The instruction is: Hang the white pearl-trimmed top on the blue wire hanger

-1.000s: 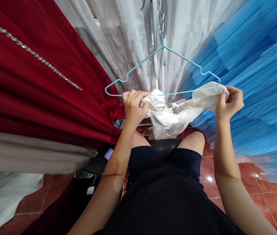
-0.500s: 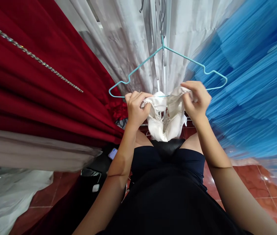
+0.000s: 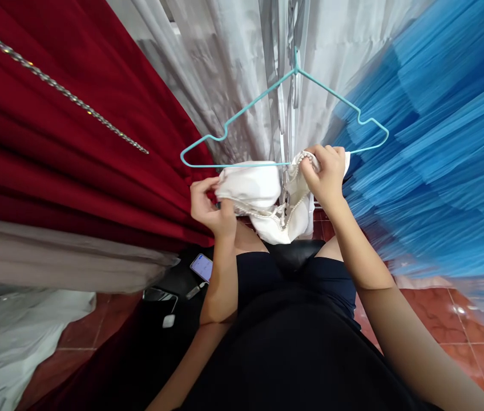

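Note:
A small white satin garment point(image 3: 263, 200) edged with pearl beads drapes over the bottom bar of a teal wire hanger point(image 3: 285, 114). My left hand point(image 3: 208, 205) pinches the garment's left end, just under the hanger's left half. My right hand point(image 3: 325, 174) is closed on the beaded right edge at the bar, right of the hanger's middle. The garment's lower part sags between my hands above my knees.
A red dress point(image 3: 75, 131) with a rhinestone strap hangs on the left, white gowns point(image 3: 225, 63) behind the hanger, a blue pleated dress point(image 3: 439, 142) on the right. A phone point(image 3: 201, 266) lies on a dark bag by my left knee. The floor is red tile point(image 3: 460, 337).
My right hand came in from the hanger's right end toward its middle, bunching the garment. My left hand then slid left and down, spreading the left end along the bar.

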Demonstrator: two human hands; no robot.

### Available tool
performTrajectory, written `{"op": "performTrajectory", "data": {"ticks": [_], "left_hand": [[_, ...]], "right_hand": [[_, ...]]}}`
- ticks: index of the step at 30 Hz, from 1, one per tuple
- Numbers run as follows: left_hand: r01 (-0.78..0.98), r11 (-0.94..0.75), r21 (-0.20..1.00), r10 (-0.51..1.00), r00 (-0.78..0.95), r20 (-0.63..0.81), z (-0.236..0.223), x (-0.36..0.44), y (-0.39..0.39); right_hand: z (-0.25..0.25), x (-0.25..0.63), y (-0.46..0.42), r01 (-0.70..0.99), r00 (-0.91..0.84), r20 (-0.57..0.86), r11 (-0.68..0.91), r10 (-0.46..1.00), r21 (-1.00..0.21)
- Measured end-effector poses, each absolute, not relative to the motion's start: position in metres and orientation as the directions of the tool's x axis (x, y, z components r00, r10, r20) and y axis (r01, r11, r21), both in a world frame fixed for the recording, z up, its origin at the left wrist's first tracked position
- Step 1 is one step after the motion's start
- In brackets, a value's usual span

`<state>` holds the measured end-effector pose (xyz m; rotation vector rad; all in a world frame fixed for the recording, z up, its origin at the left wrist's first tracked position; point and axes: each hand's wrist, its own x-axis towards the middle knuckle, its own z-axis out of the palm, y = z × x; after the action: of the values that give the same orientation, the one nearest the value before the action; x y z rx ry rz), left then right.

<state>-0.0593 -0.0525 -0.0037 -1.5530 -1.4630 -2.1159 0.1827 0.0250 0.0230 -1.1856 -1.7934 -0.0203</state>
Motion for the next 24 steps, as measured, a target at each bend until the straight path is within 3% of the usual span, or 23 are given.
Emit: {"op": "performTrajectory", "data": {"ticks": [3,7,12,16,19,24], "left_hand": [[0.474,-0.377,0.796,0.456,-0.653,0.605,-0.023,-0.090,-0.055],[0.462,-0.310,0.831,0.545,-0.630,0.553,-0.009,-0.130,-0.045],[0.574,-0.409,0.709,0.518,-0.493,0.699,0.051,-0.142,-0.013],[0.686,-0.384,0.618,0.501,-0.408,0.764,0.091,-0.132,0.012],[0.746,-0.358,0.561,0.485,-0.364,0.795,0.108,-0.118,0.021],[0.742,-0.504,0.442,0.470,-0.194,0.861,0.114,-0.076,0.013]], "right_hand": [[0.024,0.181,0.022,0.725,-0.059,0.688,0.504,0.724,-0.468],[0.024,0.183,0.019,0.722,-0.051,0.680,0.497,0.732,-0.481],[0.026,0.184,0.020,0.731,-0.043,0.650,0.467,0.758,-0.497],[0.028,0.182,0.019,0.733,-0.033,0.646,0.458,0.763,-0.503],[0.027,0.178,0.015,0.743,-0.025,0.653,0.451,0.757,-0.495],[0.022,0.175,0.009,0.752,-0.020,0.682,0.460,0.731,-0.472]]}}
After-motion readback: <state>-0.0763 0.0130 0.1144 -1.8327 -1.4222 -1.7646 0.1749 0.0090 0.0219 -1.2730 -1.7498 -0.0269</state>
